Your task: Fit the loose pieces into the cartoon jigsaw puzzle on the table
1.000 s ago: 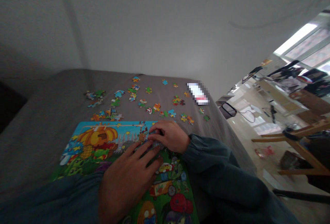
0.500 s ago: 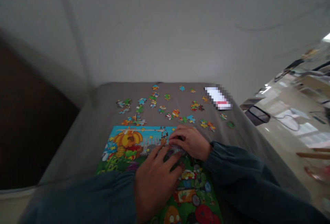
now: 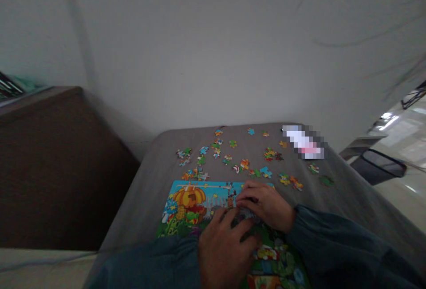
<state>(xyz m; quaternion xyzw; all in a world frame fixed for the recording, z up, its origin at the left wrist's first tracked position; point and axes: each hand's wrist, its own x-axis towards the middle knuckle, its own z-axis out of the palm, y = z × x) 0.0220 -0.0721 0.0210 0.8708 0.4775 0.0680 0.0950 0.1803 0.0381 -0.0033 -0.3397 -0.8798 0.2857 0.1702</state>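
Note:
A colourful jigsaw puzzle board (image 3: 189, 200) with a pumpkin picture lies on a grey cloth-covered table (image 3: 149, 191). My left hand (image 3: 226, 249) rests flat on the board, fingers spread and pointing away from me. My right hand (image 3: 266, 205) sits just beyond it with fingers curled down on the board, fingertips pressing on a spot by the picture's fence. Whether a piece is under those fingers I cannot tell. Several loose puzzle pieces (image 3: 244, 164) are scattered on the cloth beyond the board.
A pixelated white object (image 3: 304, 142) lies at the table's far right corner. A white wall stands right behind the table. A dark brown piece of furniture (image 3: 49, 165) is on the left. A dark bin (image 3: 379, 167) stands on the floor to the right.
The view has swung left and tilted: the table and hands now sit further right and lower in frame. Both hands keep the same pose on the board.

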